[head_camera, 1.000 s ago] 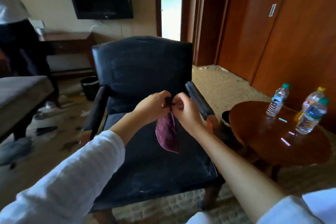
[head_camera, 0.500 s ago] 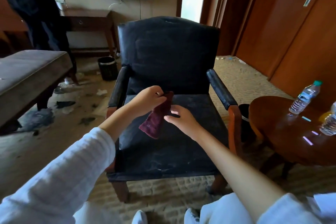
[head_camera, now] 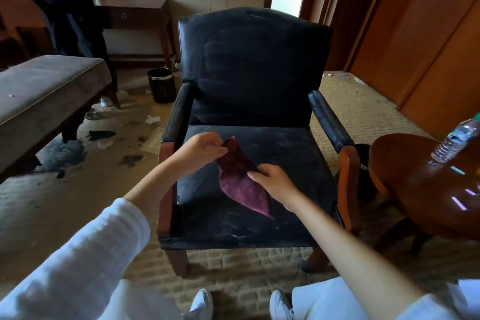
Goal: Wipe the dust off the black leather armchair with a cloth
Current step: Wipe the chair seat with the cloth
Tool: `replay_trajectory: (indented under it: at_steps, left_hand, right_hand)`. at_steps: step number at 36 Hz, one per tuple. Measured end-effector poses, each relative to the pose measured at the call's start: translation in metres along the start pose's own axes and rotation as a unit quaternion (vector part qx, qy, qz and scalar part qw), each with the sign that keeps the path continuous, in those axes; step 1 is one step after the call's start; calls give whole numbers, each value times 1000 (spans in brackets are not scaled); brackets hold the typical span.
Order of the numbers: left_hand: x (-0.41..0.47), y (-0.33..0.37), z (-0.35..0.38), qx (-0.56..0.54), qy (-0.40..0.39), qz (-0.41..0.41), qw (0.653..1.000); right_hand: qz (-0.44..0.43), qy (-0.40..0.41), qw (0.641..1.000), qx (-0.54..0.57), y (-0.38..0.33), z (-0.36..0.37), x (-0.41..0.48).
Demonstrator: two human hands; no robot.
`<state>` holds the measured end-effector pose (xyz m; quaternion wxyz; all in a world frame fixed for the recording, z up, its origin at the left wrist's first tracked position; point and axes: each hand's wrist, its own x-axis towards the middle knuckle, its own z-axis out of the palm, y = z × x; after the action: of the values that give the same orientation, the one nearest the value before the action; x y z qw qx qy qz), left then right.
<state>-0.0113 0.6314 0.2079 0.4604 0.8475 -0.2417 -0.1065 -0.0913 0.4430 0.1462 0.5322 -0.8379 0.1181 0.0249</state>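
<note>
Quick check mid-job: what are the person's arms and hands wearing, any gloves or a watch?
Both hands are bare: the left hand and right hand show no gloves, rings or watch. Each arm wears a white fabric sleeve, left sleeve and right sleeve, leaving the forearms uncovered.

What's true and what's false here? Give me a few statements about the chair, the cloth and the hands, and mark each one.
1. The left hand and the right hand both hold the maroon cloth. True.
2. The cloth lies spread flat on the seat of the armchair. False: it hangs between the two hands.
3. Pale dust streaks show on the seat. True.
4. The water bottle stands on the seat. False: it stands on the round wooden table.
5. A dark waste bin stands on the floor. True.
</note>
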Motion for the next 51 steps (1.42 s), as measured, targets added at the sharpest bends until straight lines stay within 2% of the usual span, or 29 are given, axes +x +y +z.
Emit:
replay_trajectory:
  at_steps: [4,8,10,11,13,14,19,22,25,28,31,36,40,44,47,51]
  left_hand:
    - [-12,5,8,37,-134,-14,990]
    - [-19,14,20,136,-223,-43,964]
    - [-18,12,22,106,-204,-65,971]
    - [-16,8,22,105,-166,-51,979]
    - [-10,-5,22,165,-85,-10,983]
    - [-7,-12,22,199,-72,-7,977]
    - [0,-28,27,231,-108,-16,967]
    - [1,-30,31,223,-85,-15,971]
    - [-1,-32,39,207,-59,1,976]
    - [-4,-34,50,185,-68,17,980]
    - [-4,-42,63,194,-123,2,973]
    - [-1,-50,84,137,-178,-38,974]
    - [-1,-45,99,155,-186,-39,969]
    - [-1,-52,98,200,-188,-68,959]
    - [-6,-64,86,221,-184,-78,954]
    - [-16,-95,67,231,-165,-88,955]
  right_hand:
    - [35,37,996,77,-2,-1,6]
    - [51,5,989,140,-8,3,6]
    - [37,-19,988,148,-8,5,5]
    - [31,-27,988,151,-8,7,3]
    - [23,-39,986,159,-6,10,1]
    - [21,-46,985,165,-6,12,1]
    - [21,-63,972,223,-9,18,-4]
    - [35,-78,955,283,-8,18,-6]
    - [35,-83,958,271,-1,22,-9]
    - [54,-30,975,215,18,29,-12]
    - [66,24,981,178,36,29,-16]
    - [109,87,951,277,53,22,-24]
    - [93,28,924,371,44,31,-31]
    - [95,-64,913,392,52,45,-28]
    - [92,-75,928,352,56,59,-22]
    - [72,-33,964,252,61,84,-12]
